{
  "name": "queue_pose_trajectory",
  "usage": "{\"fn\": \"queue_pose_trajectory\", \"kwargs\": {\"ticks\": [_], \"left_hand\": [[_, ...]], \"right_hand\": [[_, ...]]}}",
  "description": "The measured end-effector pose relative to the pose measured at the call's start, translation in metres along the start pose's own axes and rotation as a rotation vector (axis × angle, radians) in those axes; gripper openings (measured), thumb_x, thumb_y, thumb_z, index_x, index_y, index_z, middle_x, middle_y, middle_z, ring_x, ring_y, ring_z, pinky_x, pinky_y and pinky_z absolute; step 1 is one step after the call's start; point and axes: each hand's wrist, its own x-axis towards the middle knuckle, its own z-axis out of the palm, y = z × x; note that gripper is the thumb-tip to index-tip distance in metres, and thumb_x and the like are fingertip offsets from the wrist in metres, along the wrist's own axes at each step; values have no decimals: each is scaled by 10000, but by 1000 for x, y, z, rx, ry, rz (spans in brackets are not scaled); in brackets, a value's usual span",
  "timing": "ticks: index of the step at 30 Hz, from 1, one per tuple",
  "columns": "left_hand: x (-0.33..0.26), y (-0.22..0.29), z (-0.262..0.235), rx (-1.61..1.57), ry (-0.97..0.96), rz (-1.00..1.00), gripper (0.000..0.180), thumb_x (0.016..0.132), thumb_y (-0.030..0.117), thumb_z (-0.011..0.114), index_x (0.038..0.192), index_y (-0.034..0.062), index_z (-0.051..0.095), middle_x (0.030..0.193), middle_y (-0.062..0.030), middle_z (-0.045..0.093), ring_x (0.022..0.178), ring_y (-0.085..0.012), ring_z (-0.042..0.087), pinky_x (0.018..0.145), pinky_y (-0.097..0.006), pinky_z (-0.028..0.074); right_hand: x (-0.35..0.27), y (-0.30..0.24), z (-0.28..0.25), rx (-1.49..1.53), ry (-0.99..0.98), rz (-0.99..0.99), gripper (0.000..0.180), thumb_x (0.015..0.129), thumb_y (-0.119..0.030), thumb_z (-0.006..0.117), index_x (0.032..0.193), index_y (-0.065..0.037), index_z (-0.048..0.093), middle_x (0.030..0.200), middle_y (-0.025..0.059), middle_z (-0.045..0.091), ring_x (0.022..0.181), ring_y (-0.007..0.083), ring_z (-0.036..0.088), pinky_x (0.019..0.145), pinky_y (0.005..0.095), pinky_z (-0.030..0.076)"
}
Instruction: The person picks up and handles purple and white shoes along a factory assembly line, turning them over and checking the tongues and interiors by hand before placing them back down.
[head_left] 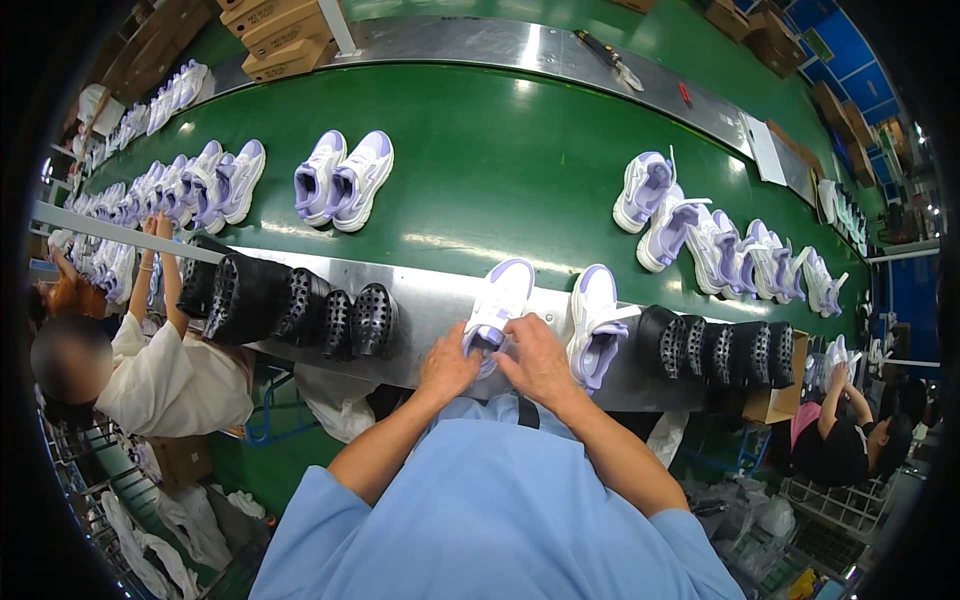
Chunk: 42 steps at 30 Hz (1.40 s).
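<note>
A white and lilac sneaker stands in front of me on the metal ledge, its toe pointing away. My left hand holds its collar from the left side. At the opening's right side, my right hand has its fingers curled onto the tongue area; some fingertips and the heel are hidden. Just right of it rests another sneaker of the same kind, its opening loose and a tongue or strap sticking out. Neither hand touches that one.
Black perforated shoe lasts line the metal ledge on the left, more lasts on the right. Across the green belt stand a sneaker pair and rows of sneakers. Co-workers flank me on both sides.
</note>
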Motion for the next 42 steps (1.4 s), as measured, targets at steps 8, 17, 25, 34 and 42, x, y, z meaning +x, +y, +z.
{"fn": "queue_pose_trajectory", "kwargs": {"ticks": [8,17,25,34,42], "left_hand": [[10,7,-1,127,269,330,372,946,132,611,1304,39,648,903,-285,704,860,-484,679,772,-578,527],[-25,46,-19,307,379,573,310,905,165,727,1176,32,654,955,-205,688,899,-399,677,765,-496,557],[26,106,73,271,24,567,241,963,219,669,1014,-13,634,867,-259,702,780,-448,704,679,-547,561],[40,114,85,286,68,569,193,953,187,661,948,-5,651,750,-267,694,724,-453,704,668,-564,549],[-9,166,48,457,17,786,190,890,93,661,1050,-7,634,1148,-228,698,1044,-391,689,821,-486,571]], "right_hand": [[-5,17,30,-133,97,-75,168,856,-123,762,930,-63,624,896,106,595,835,309,642,695,443,537],[-83,46,-43,-222,549,486,207,912,-134,723,1051,-18,622,941,165,610,873,374,611,788,469,507],[-82,52,-20,707,313,1342,452,866,-191,812,1171,7,543,1043,146,634,956,301,671,859,450,556],[-66,104,-52,-277,129,78,276,823,-103,722,1092,-60,679,1129,141,647,1070,408,568,925,495,496],[-95,71,-37,-101,508,587,359,848,-176,774,1105,-22,576,1065,185,631,1001,412,614,844,487,506]]}}
